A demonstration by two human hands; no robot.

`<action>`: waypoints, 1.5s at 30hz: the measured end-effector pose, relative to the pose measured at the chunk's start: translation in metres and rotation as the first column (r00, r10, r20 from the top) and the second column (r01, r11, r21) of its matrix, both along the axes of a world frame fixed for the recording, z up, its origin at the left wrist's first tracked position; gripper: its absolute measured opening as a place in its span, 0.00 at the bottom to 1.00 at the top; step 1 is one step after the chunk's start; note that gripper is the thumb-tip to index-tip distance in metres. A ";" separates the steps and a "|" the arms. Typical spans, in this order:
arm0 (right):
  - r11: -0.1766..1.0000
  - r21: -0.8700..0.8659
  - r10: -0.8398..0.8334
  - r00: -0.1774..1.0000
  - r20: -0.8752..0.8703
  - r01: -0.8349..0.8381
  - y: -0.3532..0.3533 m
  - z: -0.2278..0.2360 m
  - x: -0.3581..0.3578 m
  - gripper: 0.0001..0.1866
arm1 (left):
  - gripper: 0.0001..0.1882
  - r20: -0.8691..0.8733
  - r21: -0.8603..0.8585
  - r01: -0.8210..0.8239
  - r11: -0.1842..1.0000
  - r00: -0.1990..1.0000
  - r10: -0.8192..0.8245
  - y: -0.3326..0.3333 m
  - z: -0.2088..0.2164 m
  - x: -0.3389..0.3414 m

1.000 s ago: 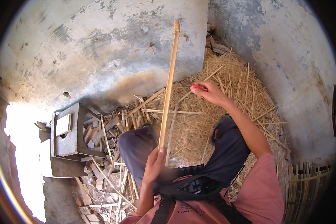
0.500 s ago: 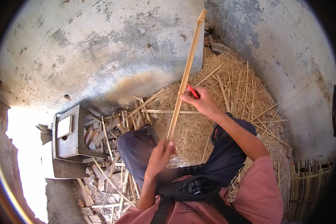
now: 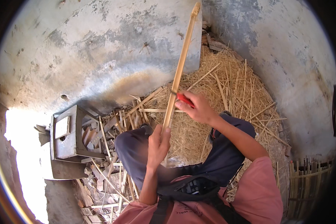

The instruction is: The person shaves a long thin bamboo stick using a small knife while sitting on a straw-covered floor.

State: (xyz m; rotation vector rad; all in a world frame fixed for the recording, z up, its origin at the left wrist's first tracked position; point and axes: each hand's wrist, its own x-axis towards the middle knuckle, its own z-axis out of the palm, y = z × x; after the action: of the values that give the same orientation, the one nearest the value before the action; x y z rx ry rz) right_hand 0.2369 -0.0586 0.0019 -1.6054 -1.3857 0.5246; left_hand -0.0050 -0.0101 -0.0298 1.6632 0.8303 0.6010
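A long split bamboo strip [image 3: 182, 59] slants up and away from my lap, its far end near the wall. My left hand [image 3: 158, 146] is closed round its lower part, above my left thigh. My right hand [image 3: 196, 107] grips a red-handled knife [image 3: 185, 100]. The dark blade crosses the strip a little above my left hand and touches it. The strip's lowest end shows below my left hand, near my lap.
Shavings and thin strips [image 3: 227, 82] are heaped in front of my legs. A wooden box frame [image 3: 69, 138] stands at the left among rubble [image 3: 100, 186]. Concrete walls [image 3: 100, 44] close in ahead and right. A slatted bamboo basket [image 3: 308, 186] stands at lower right.
My right hand has moved down and slightly left along the strip, and the knife's blade now lies across it. My left hand has moved slightly up.
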 end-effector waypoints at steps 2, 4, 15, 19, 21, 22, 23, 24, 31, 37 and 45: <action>0.994 0.094 0.042 0.990 0.133 -0.055 -0.002 -0.006 -0.008 0.17 | 0.13 0.031 -0.021 -0.029 0.999 0.999 0.030 -0.001 0.003 0.003; 0.989 0.131 0.043 0.976 0.215 -0.072 -0.004 -0.010 -0.015 0.18 | 0.12 0.076 -0.019 -0.059 0.998 0.995 0.060 -0.001 0.004 0.005; 0.984 0.129 0.066 0.921 0.383 -0.124 -0.006 -0.010 -0.026 0.17 | 0.13 0.180 -0.113 -0.099 0.989 0.976 0.119 0.004 0.004 0.004; 0.969 0.206 0.037 0.908 0.418 -0.134 -0.005 -0.017 -0.027 0.17 | 0.12 0.252 -0.174 -0.081 0.981 0.960 0.124 0.002 0.002 0.006; 0.971 0.205 0.029 0.910 0.415 -0.124 -0.006 -0.016 -0.028 0.16 | 0.13 0.307 -0.297 -0.022 0.955 0.944 0.118 0.003 0.002 0.003; 0.973 0.199 0.027 0.910 0.413 -0.119 -0.006 -0.014 -0.029 0.16 | 0.13 0.334 -0.356 0.010 0.935 0.935 0.117 0.003 0.003 0.003; 0.975 0.193 0.026 0.912 0.409 -0.114 -0.006 -0.014 -0.030 0.16 | 0.13 0.328 -0.352 -0.001 0.936 0.936 0.125 0.002 0.004 0.003; 0.973 0.200 0.020 0.913 0.407 -0.111 -0.006 -0.014 -0.031 0.16 | 0.14 0.322 -0.348 -0.012 0.937 0.938 0.132 0.000 0.006 0.004; 0.976 0.212 -0.049 0.919 0.391 -0.038 -0.006 -0.015 -0.027 0.15 | 0.13 0.211 -0.299 -0.064 0.952 0.969 0.131 -0.006 0.010 -0.004; 0.973 0.231 -0.095 0.935 0.342 0.014 -0.003 -0.016 -0.017 0.13 | 0.13 0.117 -0.235 -0.074 0.969 0.988 0.104 -0.015 0.006 -0.018; 0.970 0.244 -0.084 0.937 0.339 -0.002 0.004 -0.013 -0.013 0.15 | 0.14 0.093 -0.255 -0.057 0.965 0.992 0.083 -0.020 0.003 -0.038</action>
State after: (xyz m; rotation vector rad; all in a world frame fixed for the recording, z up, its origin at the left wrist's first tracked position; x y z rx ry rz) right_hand 0.2236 -0.0550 -0.0114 -1.5709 -1.6019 0.0376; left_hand -0.0434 -0.0303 -0.0270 1.3664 0.8558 0.5983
